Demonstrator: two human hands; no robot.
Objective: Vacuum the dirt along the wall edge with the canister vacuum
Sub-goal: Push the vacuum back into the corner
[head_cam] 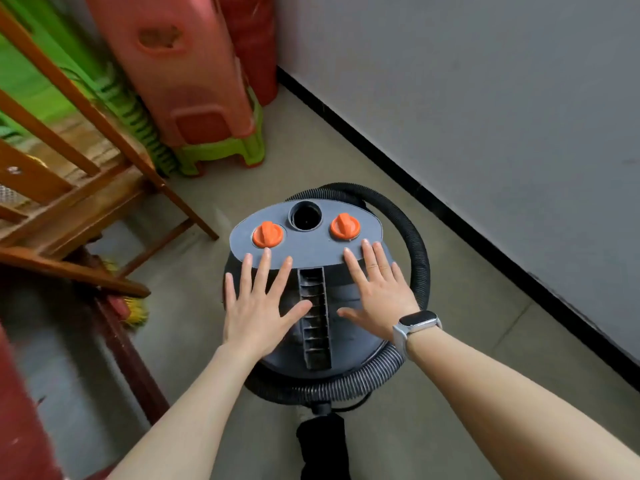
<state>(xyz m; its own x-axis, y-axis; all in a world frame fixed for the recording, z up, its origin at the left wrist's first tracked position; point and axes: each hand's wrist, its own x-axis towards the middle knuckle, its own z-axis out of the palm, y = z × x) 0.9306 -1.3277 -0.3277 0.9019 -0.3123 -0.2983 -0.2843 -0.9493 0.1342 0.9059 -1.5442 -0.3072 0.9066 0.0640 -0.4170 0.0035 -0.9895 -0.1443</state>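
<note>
While the canister vacuum (311,306) stands on the floor (450,393) near the wall (485,98), your left hand (258,310) and right hand (379,296) lie flat on its top, fingers (263,268) spread wide, holding nothing. Its black hose (420,265) coils around the body. Stacked stools (194,81) stand beyond.

- Soft, even indoor light; no glare, only faint shadows beneath the vacuum (311,306).
- Motion blur smears the left side and lower-left corner.
- Wide-angle distortion bends lines near the edges.
- Centre stays fairly sharp.
</note>
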